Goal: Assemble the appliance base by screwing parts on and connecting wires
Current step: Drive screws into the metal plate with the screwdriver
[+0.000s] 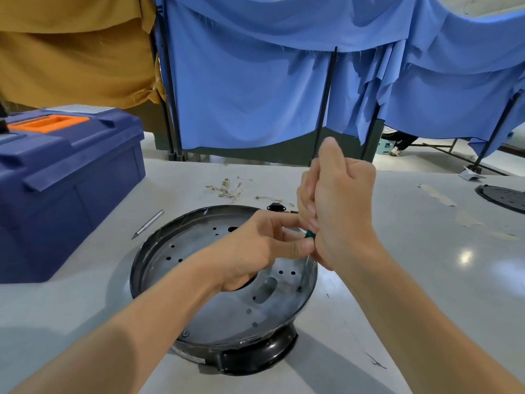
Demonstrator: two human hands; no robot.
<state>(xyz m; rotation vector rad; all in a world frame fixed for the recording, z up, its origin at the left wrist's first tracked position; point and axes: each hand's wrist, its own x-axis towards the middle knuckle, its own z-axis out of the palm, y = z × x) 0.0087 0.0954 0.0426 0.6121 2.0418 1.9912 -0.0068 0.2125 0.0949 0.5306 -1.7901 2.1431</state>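
Both hands [338,211] gripping screwdriver [305,268], tip on appliance base [216,314]

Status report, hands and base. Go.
Right hand grips screwdriver, left hand pinches it. Tip down on base near rim. Nothing blocking.

toolbox [65,177] blocks left, loose wires [227,189] behind base [221,308]

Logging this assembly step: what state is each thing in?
appliance base: flat on the table, metal plate up.
screwdriver: near upright, tip on a screw.
right hand: grips the screwdriver handle.
left hand: pinches the screwdriver below its handle.
toolbox: lid shut.
wires: loose on the table.
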